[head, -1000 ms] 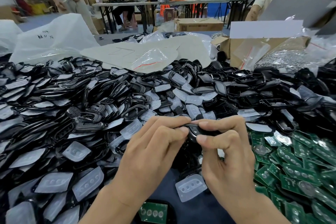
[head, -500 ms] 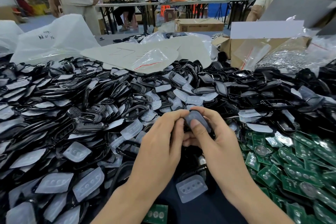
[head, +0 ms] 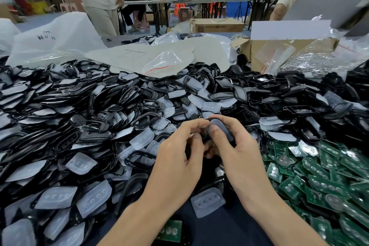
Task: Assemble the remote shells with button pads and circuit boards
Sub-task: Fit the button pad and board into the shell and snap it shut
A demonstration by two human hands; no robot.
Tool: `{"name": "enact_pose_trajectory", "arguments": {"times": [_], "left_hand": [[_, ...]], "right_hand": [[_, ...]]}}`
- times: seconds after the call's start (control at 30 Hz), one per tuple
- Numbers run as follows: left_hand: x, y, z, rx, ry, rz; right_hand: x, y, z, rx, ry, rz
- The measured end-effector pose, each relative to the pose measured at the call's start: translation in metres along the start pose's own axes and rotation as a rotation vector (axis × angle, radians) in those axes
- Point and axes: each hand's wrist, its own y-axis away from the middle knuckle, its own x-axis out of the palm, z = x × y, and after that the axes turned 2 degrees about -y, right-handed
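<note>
Both hands meet above the heap; the right hand (head: 237,152) pinches a remote shell (head: 220,129), thumb flat on its grey face, fingers curled behind; the left hand (head: 179,158) grips the shell's left edge with its fingertips; green circuit boards (head: 323,177) lie right, clear button pads (head: 207,201) below.

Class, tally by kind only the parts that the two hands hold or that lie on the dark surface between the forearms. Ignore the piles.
Black plastic remote shell, held: 1
Translucent rubber button pads: 2 (one held against the shell, one loose)
Green circuit board, lying loose: 1
Total: 4
</note>
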Motion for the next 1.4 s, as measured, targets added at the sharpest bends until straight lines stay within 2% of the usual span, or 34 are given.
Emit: {"name": "enact_pose_trajectory", "arguments": {"times": [0.53,0.8,1.1,1.4], "left_hand": [[-0.004,-0.001,-0.001,0.009,0.011,-0.013],[-0.004,-0.002,-0.002,0.01,0.029,0.031],[-0.007,-0.003,-0.008,0.018,0.063,-0.014],[-0.007,-0.011,-0.004,-0.174,0.184,0.025]], "right_hand": [[0.0,-0.003,-0.002,0.049,-0.081,-0.015],[-0.002,-0.005,-0.003,0.085,-0.105,-0.026],[-0.003,-0.006,-0.004,0.064,-0.08,-0.037],[-0.002,-0.002,-0.001,0.083,-0.113,0.057]]}}
